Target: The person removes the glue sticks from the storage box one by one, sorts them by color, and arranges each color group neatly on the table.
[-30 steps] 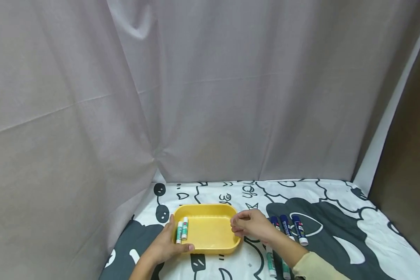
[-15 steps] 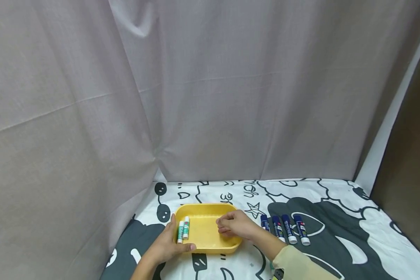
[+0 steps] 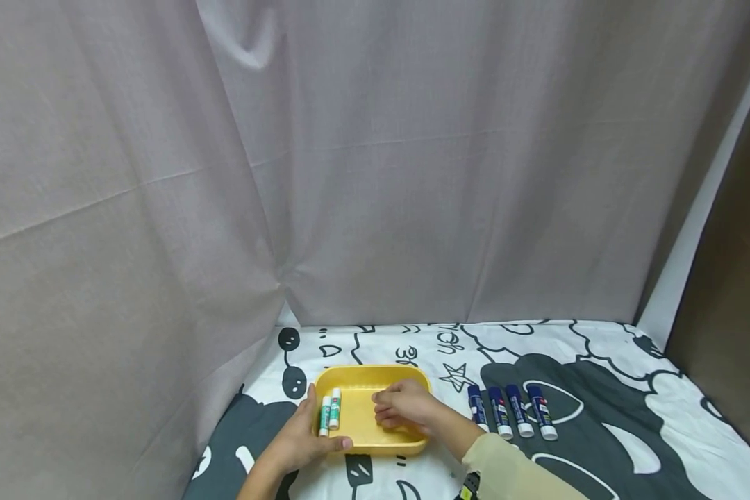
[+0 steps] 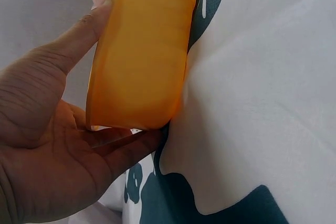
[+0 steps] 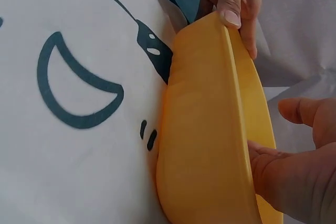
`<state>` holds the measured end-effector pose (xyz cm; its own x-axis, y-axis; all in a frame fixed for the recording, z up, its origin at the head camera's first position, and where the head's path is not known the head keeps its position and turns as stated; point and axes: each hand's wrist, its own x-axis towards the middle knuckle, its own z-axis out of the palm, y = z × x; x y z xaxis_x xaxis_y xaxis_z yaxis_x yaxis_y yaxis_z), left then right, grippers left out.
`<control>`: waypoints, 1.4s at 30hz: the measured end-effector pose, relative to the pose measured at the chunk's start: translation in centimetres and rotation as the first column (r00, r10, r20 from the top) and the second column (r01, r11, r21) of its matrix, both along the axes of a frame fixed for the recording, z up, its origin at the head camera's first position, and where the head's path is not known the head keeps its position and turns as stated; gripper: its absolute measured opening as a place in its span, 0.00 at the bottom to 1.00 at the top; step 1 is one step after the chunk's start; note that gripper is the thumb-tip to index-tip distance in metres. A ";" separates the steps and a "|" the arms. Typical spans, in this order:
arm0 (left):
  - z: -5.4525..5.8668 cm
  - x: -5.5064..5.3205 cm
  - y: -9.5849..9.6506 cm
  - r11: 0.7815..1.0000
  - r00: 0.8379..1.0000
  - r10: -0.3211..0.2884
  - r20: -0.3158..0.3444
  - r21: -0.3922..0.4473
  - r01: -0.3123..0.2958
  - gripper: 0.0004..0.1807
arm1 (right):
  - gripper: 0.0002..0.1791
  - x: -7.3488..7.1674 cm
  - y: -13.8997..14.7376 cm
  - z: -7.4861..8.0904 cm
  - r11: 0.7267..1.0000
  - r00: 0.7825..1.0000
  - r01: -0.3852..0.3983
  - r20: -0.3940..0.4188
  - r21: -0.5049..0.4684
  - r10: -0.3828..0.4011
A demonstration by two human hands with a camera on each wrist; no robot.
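A yellow tray (image 3: 357,444) lies on the patterned cloth, also filling much of both wrist views. Two small green-and-white sticks (image 3: 330,410) lie side by side at its left end. My left hand (image 3: 303,434) grips that end. Its thumb (image 4: 79,35) is on the near rim and the fingers reach around the end wall. My right hand (image 3: 406,406) is inside the tray, right of the middle, with bent fingers. In the right wrist view, the near rim hides some of the right hand (image 5: 304,166). Whether it holds anything is hidden.
Several dark blue sticks with white ends (image 3: 512,413) lie in a row on the cloth (image 3: 446,430) to the right of the tray. A grey curtain (image 3: 375,208) hangs behind, and a brown panel (image 3: 725,292) stands at the right. The right sleeve (image 3: 506,469) covers some cloth.
My right hand has moved left, from the tray's right rim to near its middle. My left hand keeps its grip. Green sticks visible earlier on the cloth are now out of sight near the sleeve.
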<state>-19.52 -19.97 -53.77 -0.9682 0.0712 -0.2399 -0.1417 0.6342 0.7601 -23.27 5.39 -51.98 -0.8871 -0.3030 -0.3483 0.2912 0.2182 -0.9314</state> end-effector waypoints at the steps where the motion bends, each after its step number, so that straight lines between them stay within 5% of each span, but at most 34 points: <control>1: 0.0 0.0 0.0 1.000 1.000 0.000 0.001 -0.001 0.000 0.84 | 0.23 -0.1 -0.2 -0.1 1.000 1.000 0.000 0.007 -0.008 0.000; 19: 0.0 0.2 -0.3 0.998 0.998 -0.033 -0.047 0.052 0.036 0.82 | 0.19 -0.6 -5.2 -1.6 0.996 0.997 0.063 0.043 -0.071 -0.060; 42: 0.1 0.5 -0.6 0.993 0.994 -0.075 -0.073 0.088 0.081 0.82 | 0.19 -1.4 -7.2 -2.9 0.967 0.986 0.078 0.160 -0.242 -0.039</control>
